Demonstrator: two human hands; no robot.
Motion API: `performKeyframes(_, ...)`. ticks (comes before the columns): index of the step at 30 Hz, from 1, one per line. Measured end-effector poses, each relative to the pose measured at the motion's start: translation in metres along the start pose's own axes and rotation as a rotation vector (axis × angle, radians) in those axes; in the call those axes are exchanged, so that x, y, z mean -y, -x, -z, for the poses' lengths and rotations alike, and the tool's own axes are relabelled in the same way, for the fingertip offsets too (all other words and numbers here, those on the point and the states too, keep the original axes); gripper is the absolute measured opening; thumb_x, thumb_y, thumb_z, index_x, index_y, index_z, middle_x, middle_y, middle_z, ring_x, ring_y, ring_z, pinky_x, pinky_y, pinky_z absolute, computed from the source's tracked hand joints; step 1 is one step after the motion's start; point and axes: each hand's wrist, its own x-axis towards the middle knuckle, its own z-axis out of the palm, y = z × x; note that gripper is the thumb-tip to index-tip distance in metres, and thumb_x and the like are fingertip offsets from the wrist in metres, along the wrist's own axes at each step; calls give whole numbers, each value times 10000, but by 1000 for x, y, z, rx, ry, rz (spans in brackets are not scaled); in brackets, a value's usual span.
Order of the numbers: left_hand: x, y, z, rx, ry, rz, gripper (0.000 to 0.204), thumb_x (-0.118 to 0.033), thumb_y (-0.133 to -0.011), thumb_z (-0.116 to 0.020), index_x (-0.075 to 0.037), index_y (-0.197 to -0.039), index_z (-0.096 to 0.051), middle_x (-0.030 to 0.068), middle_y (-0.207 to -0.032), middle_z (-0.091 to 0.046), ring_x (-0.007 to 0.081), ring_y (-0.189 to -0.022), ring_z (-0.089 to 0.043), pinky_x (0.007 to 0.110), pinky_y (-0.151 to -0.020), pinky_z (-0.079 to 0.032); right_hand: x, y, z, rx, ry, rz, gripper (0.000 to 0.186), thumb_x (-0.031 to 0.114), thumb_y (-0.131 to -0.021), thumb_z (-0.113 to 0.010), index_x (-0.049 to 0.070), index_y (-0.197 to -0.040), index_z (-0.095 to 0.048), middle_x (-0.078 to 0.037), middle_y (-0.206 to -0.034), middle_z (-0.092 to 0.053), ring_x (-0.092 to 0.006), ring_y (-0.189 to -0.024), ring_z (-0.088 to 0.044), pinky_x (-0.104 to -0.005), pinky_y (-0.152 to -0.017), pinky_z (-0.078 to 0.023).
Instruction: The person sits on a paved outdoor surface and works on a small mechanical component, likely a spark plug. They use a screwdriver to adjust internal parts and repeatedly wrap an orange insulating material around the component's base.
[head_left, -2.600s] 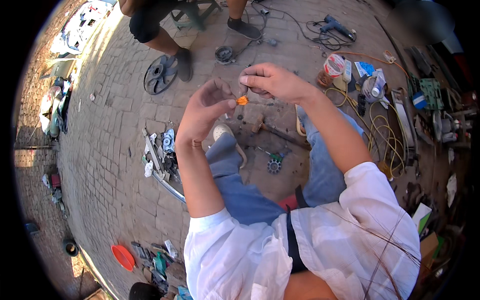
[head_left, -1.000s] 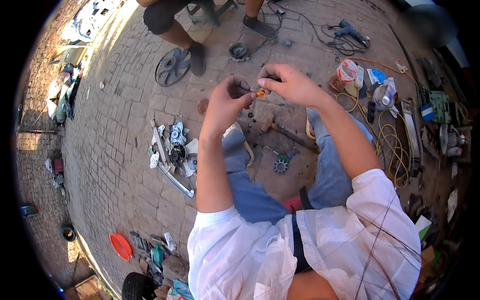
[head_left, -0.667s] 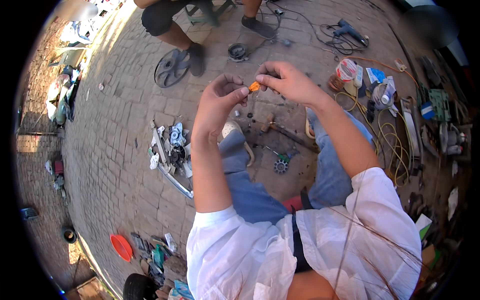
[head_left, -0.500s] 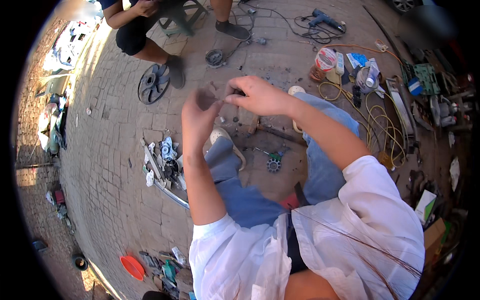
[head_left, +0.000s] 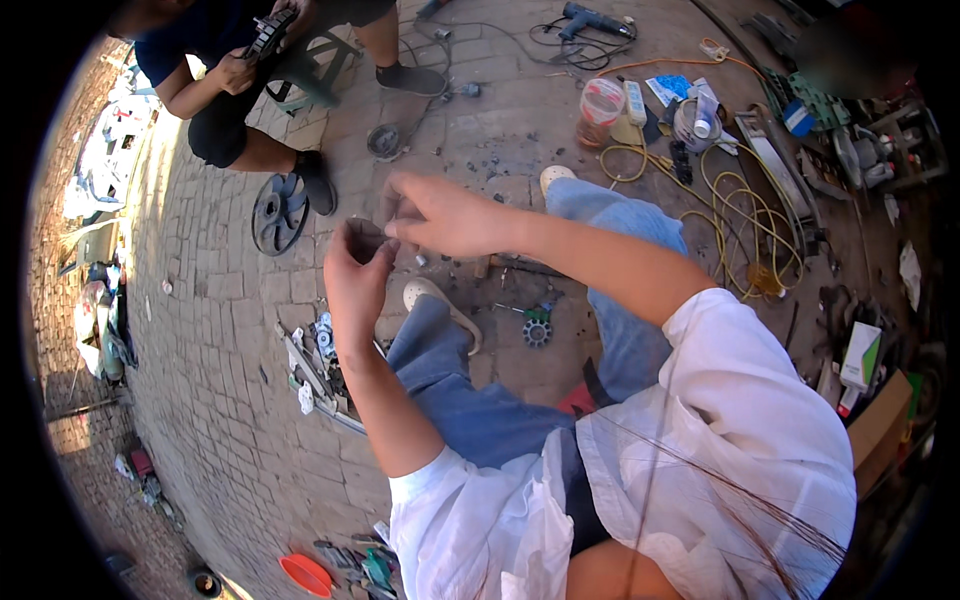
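My left hand (head_left: 355, 280) and my right hand (head_left: 450, 217) meet in front of me above the paving, fingertips almost touching. Both have bent, pinching fingers; whatever is between them is too small or hidden to make out. Below them, between my feet, lie a grey gear-shaped part (head_left: 537, 333), a small green-handled tool (head_left: 531, 311) and a hammer-like tool (head_left: 525, 266) partly covered by my right forearm.
A person (head_left: 205, 90) opposite holds a dark part (head_left: 268, 36). Nearby lie a black fan wheel (head_left: 281, 214), a round housing (head_left: 383, 143) and a power drill (head_left: 592, 20). On the right are a plastic jar (head_left: 600, 103) and yellow cable (head_left: 752, 215); scrap parts (head_left: 318, 372) lie left.
The view has shifted, so most of the ground things sit further left. My hands stay together, the right one now reaching further over the left. The other person's dark part has come into view.
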Motion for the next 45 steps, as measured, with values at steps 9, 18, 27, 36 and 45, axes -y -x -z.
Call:
performKeyframes(9,-19,9,18,121,1082,-30,222,-24,-840,-658,15,-1014,-525,63,-878,-583,123,-678,-517,234,-684,-438,-15,-14,9,245,-412,-105,196,181,-928,-595,0,-943,-668,-27,-748,-639,-101,-687,-579,-241,-621,-442)
performKeyframes(18,-14,5,6,-15,314,95,234,-22,-809,-685,1,-1001,-555,55,-860,-618,118,-729,-570,251,-647,-471,-2,-5,19,250,79,-45,229,213,-913,-555,11,-957,-654,-5,-613,-539,-97,-606,-510,-265,-573,-406)
performKeyframes(27,-16,7,7,186,575,92,232,11,-807,-677,-17,-993,-542,35,-835,-597,113,-718,-568,234,-620,-455,-2,-12,31,225,-345,-232,188,207,-950,-551,55,-911,-655,54,-636,-474,-45,-571,-406,-224,-540,-343)
performKeyframes(36,-12,1,0,-104,758,88,200,-1,-825,-678,-3,-978,-550,51,-814,-622,130,-702,-601,253,-633,-470,-7,-11,23,212,27,-143,230,222,-955,-545,17,-913,-640,21,-615,-495,-63,-579,-446,-240,-528,-364)
performKeyframes(45,-11,5,-6,-56,231,38,214,5,-789,-691,-1,-929,-529,35,-790,-606,108,-700,-570,249,-618,-467,-7,-11,20,6,254,21,173,182,-924,-587,14,-924,-626,-4,-623,-525,-92,-547,-465,-273,-507,-384)
